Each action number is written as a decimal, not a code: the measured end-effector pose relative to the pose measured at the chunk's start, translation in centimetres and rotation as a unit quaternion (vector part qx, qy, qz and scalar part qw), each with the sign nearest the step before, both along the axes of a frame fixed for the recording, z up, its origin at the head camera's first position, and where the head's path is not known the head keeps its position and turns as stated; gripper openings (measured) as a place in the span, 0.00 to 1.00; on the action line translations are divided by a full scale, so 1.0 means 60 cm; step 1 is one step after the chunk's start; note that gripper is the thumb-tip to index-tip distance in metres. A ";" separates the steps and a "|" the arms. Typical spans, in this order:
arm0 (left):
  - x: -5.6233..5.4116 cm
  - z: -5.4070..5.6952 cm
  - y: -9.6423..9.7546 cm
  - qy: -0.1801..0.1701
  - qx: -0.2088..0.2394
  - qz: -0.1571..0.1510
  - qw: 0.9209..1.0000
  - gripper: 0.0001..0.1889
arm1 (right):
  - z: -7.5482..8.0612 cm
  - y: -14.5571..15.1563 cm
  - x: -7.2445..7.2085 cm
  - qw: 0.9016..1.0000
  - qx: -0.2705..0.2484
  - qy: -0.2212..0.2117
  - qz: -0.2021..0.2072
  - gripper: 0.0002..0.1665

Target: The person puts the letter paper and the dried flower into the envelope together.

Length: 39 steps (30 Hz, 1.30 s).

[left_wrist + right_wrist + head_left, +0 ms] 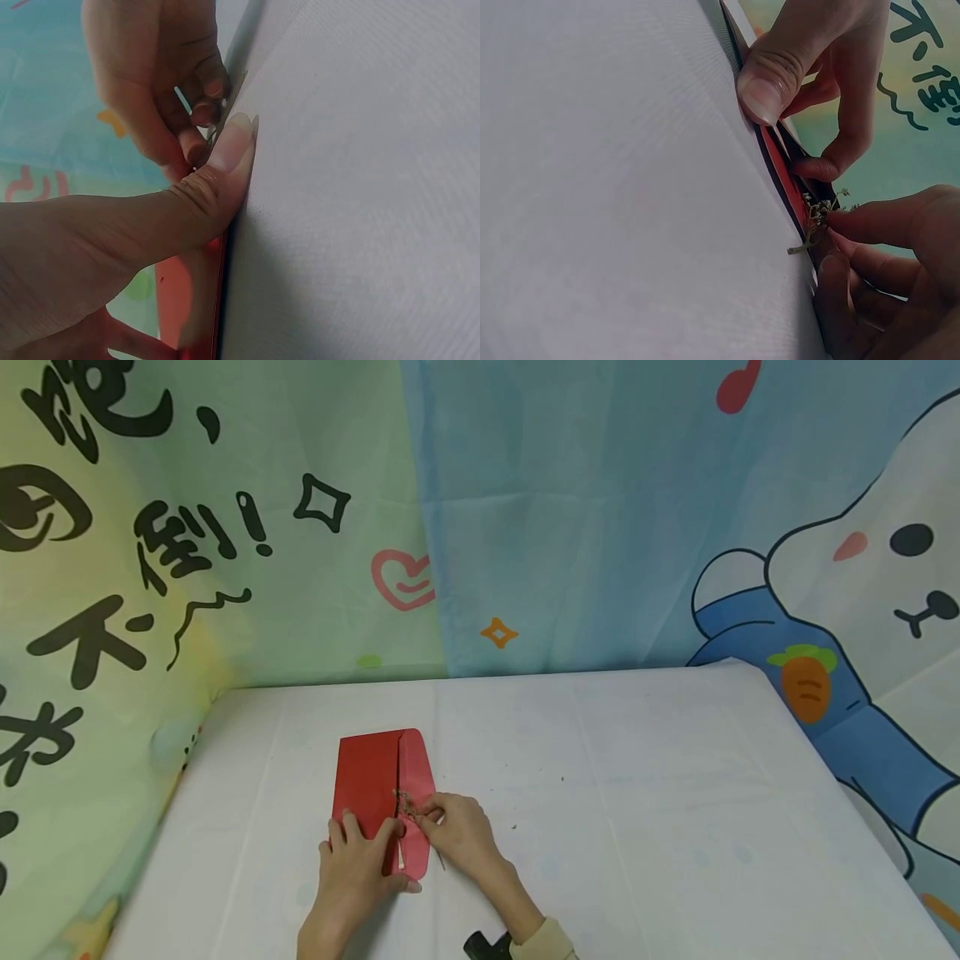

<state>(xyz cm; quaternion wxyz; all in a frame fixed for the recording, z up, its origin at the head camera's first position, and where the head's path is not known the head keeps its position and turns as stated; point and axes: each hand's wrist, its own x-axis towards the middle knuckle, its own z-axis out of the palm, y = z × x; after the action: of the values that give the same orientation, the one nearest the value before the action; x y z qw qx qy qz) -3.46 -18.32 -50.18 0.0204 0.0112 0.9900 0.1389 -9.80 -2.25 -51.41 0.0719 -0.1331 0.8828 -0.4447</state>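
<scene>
A red envelope (367, 777) lies on the white table, its pinkish flap (417, 760) folded out to the right. The left hand (352, 868) holds the envelope's lower part, fingers spread over the body. Its thumb (225, 150) presses at the near edge, while the index finger (825, 166) bends at the mouth, where a gap shows red inside. The right hand (459, 831) pinches a small sprig of dried flowers (817, 214) between thumb and fingertips. The sprig's tiny blossoms lie by the mouth, with a thin stem (440, 860) sticking out toward the near side.
The white table (637, 793) extends widely to the right, with a few tiny dark crumbs (514, 827) on it. A black object (486, 946) shows near the right sleeve (546, 941). Printed cloth (562, 527) hangs behind and around the table.
</scene>
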 end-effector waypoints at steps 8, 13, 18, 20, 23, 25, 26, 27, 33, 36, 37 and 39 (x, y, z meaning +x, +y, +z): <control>0.001 -0.001 0.000 0.005 -0.004 -0.002 1.000 0.40 | -0.002 -0.002 0.001 1.000 0.004 0.004 -0.003 0.04; 0.000 -0.002 -0.001 0.012 -0.007 -0.005 1.000 0.40 | -0.002 -0.002 0.001 1.000 0.005 0.011 -0.002 0.03; 0.000 -0.002 0.000 0.017 -0.009 -0.008 1.000 0.40 | 0.000 -0.001 0.001 1.000 0.000 0.020 -0.003 0.03; 0.000 -0.002 0.000 0.017 -0.011 -0.007 1.000 0.40 | -0.001 -0.001 0.002 1.000 -0.001 0.023 -0.001 0.02; 0.001 -0.002 0.001 0.014 -0.010 -0.006 1.000 0.40 | -0.002 -0.001 0.003 1.000 -0.002 0.027 0.000 0.03; 0.001 -0.002 0.001 0.013 -0.009 -0.005 1.000 0.40 | -0.002 -0.001 0.003 1.000 -0.001 0.026 0.000 0.03; 0.001 -0.002 0.001 0.012 -0.008 -0.004 1.000 0.40 | -0.002 -0.001 0.003 1.000 0.000 0.026 -0.001 0.03; 0.001 -0.002 0.001 0.012 -0.008 -0.003 1.000 0.40 | -0.001 -0.001 0.003 1.000 0.001 0.027 -0.002 0.03; 0.000 0.000 0.002 0.010 -0.013 -0.002 1.000 0.42 | -0.001 -0.002 0.003 1.000 0.010 0.027 -0.007 0.03; 0.000 0.000 0.002 0.009 -0.014 -0.002 1.000 0.42 | -0.001 -0.002 0.003 1.000 0.011 0.026 -0.008 0.03; 0.000 0.000 0.002 0.009 -0.014 -0.002 1.000 0.42 | -0.001 -0.002 0.004 1.000 0.011 0.026 -0.008 0.03; 0.000 0.000 0.002 0.006 -0.012 -0.002 1.000 0.43 | -0.001 -0.002 0.004 1.000 0.011 0.025 -0.008 0.03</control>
<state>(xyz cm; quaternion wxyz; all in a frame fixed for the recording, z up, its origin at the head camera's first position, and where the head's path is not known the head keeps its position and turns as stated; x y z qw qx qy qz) -3.47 -18.19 -50.18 0.0149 0.0132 0.9917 0.1267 -9.54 -2.40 -51.49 0.0479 -0.1359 0.8902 -0.4322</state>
